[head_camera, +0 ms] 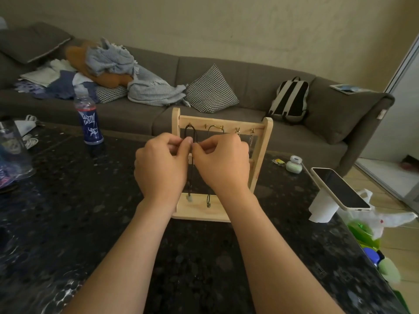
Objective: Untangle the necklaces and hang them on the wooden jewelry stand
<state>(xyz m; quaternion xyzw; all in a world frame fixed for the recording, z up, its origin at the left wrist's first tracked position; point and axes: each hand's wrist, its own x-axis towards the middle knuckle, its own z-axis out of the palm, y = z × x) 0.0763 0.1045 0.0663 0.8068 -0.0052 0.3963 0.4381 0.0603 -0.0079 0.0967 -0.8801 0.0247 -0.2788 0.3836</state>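
Observation:
A wooden jewelry stand (pixel 263 155) stands on the dark stone table, with small brass hooks along its top bar. A black cord necklace (pixel 189 130) loops over the leftmost hook, and its pale pendant (pixel 189 198) hangs just above the stand's base. A second black cord necklace (pixel 213 128) hangs from a middle hook with a small dark pendant (pixel 208 203). A thin chain (pixel 251 139) hangs from the rightmost hook. My left hand (pixel 162 164) and my right hand (pixel 223 162) meet in front of the stand, both pinching the first necklace's cord between thumb and fingers.
A blue drink bottle (pixel 89 118) stands on the table at the left. A phone (pixel 340 189) leans on a white cup (pixel 322 207) at the right, beside a plastic bag (pixel 371 220). A small white jar (pixel 294 164) sits behind the stand. A grey sofa (pixel 249 78) runs along the back.

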